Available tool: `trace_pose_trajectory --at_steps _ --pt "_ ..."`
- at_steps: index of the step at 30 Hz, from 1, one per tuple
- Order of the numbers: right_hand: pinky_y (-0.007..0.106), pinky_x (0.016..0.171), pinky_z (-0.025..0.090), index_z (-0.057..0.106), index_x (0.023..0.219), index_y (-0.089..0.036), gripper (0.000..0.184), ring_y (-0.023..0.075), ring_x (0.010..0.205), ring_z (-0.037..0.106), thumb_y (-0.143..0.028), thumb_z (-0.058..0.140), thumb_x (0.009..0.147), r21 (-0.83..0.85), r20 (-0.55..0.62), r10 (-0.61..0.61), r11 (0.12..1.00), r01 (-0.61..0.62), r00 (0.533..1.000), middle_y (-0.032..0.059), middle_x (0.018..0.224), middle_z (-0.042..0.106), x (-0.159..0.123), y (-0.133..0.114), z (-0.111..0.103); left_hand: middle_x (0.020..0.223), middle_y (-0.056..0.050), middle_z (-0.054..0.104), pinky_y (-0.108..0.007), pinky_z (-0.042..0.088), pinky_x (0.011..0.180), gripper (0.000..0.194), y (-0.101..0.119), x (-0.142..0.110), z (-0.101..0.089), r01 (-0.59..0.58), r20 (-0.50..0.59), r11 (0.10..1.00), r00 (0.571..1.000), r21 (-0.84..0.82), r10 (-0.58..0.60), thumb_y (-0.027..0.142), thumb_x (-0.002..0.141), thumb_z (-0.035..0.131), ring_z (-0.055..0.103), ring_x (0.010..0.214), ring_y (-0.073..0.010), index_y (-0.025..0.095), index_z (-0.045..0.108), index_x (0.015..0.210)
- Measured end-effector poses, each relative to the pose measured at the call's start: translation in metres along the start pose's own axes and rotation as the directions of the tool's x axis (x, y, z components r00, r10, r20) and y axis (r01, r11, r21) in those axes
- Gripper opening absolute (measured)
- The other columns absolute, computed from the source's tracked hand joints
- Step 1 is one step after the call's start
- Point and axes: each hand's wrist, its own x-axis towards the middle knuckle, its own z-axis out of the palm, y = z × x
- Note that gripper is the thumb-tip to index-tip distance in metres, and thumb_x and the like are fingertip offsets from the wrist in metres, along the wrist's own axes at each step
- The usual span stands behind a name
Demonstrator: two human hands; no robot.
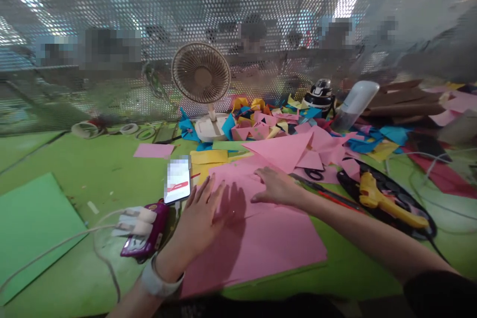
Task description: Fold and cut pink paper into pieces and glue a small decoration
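A large pink sheet of paper (276, 243) lies on the green tabletop in front of me. Over its left side is my left hand (203, 208), fingers extended and held side by side, casting a shadow on the paper; I cannot tell whether it touches. My right hand (278, 186) reaches in from the right, fingers stretched and apart over the upper part of the sheet. Neither hand holds anything. Just left of my left fingertips lies a phone (178, 181) with a lit screen. A folded pink paper piece (283, 149) rests beyond my right hand.
A purple power strip (160, 223) with white plugs and cables lies left. A yellow glue gun (391, 203) rests on a black tray (425, 211) at right. Behind stand a fan (201, 74) and heaped paper scraps (257, 126). A perforated screen (223, 5) borders the table; people are beyond it.
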Motion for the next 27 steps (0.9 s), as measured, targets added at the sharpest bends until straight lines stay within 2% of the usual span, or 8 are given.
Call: trace_pose_trajectory --at_steps 3,7,13,15,18,22,24,27 --pt "0.03 0.061 0.039 0.06 0.109 -0.016 0.057 0.0241 0.075 0.059 -0.046 0.074 0.063 0.09 -0.001 -0.007 0.996 0.007 1.0 0.007 0.084 0.064 -0.001 0.008 0.001 0.148 -0.017 0.029 -0.051 0.031 0.105 0.069 -0.004 0.012 0.002 0.067 0.004 0.996 0.998 -0.061 -0.067 0.054 0.086 0.048 0.026 0.135 -0.0329 0.017 0.031 0.142" --pt "0.025 0.054 0.035 0.062 0.078 -0.018 0.026 0.0151 0.06 0.052 -0.043 0.062 0.076 0.269 -0.046 -0.035 0.962 0.046 0.998 -0.0014 0.063 0.056 -0.001 0.02 -0.002 0.148 -0.02 0.026 -0.051 0.027 0.107 0.081 -0.011 0.031 -0.002 0.139 0.005 0.972 0.99 -0.19 -0.141 0.06 0.083 0.047 0.022 0.137 -0.0323 0.013 0.02 0.145" --pt "0.024 0.053 0.036 0.051 0.072 -0.018 0.037 0.0118 0.057 0.046 -0.054 0.053 0.081 0.552 -0.217 0.034 0.829 0.093 0.976 -0.0035 0.062 0.048 -0.004 0.042 -0.005 0.149 -0.019 0.022 -0.052 0.027 0.106 0.101 -0.021 0.057 -0.008 0.195 0.029 0.851 0.978 -0.488 -0.207 0.061 0.072 0.062 0.018 0.137 -0.0348 0.019 0.008 0.146" --pt "0.024 0.052 0.036 0.048 0.071 -0.019 0.038 0.0114 0.057 0.046 -0.055 0.054 0.079 0.619 -0.259 0.077 0.779 0.104 0.963 -0.0038 0.062 0.047 -0.005 0.047 -0.003 0.145 -0.02 0.031 -0.05 0.036 0.1 0.102 -0.018 0.063 -0.01 0.246 0.063 0.734 0.962 -0.633 -0.267 0.057 0.07 0.066 0.029 0.133 -0.0348 0.019 0.009 0.146" --pt "0.024 0.051 0.037 0.048 0.071 -0.019 0.038 0.0115 0.056 0.046 -0.055 0.056 0.078 0.694 -0.294 0.136 0.711 0.114 0.946 -0.0036 0.062 0.047 -0.006 0.051 0.0 0.127 -0.017 0.051 -0.042 0.048 0.088 0.095 -0.008 0.069 -0.011 0.345 0.184 0.45 0.913 -0.823 -0.363 0.05 0.071 0.07 0.053 0.114 -0.0302 0.019 0.019 0.144" --pt "0.024 0.052 0.039 0.051 0.074 -0.018 0.035 0.0123 0.058 0.048 -0.052 0.059 0.078 0.755 -0.298 0.174 0.644 0.121 0.939 -0.0016 0.064 0.051 -0.01 0.048 0.003 0.093 -0.008 0.064 -0.036 0.052 0.078 0.07 0.003 0.073 -0.007 0.397 0.34 0.113 0.876 -0.911 -0.343 0.04 0.07 0.075 0.065 0.084 -0.0209 0.013 0.044 0.126" --pt "0.025 0.053 0.04 0.052 0.076 -0.018 0.033 0.0126 0.059 0.049 -0.05 0.059 0.079 0.771 -0.295 0.177 0.624 0.125 0.939 -0.0007 0.066 0.053 -0.012 0.044 0.003 0.087 -0.007 0.065 -0.034 0.053 0.075 0.058 0.006 0.074 -0.003 0.392 0.37 0.013 0.877 -0.92 -0.307 0.034 0.069 0.077 0.064 0.077 -0.0181 0.011 0.049 0.115" --pt "0.024 0.053 0.04 0.053 0.079 -0.018 0.031 0.0124 0.06 0.05 -0.048 0.058 0.081 0.78 -0.291 0.168 0.612 0.132 0.942 -0.0004 0.068 0.054 -0.014 0.039 0.003 0.087 -0.007 0.065 -0.03 0.053 0.071 0.049 0.009 0.077 0.001 0.345 0.345 -0.046 0.903 -0.937 -0.256 0.027 0.07 0.077 0.063 0.075 -0.0154 0.012 0.05 0.109"
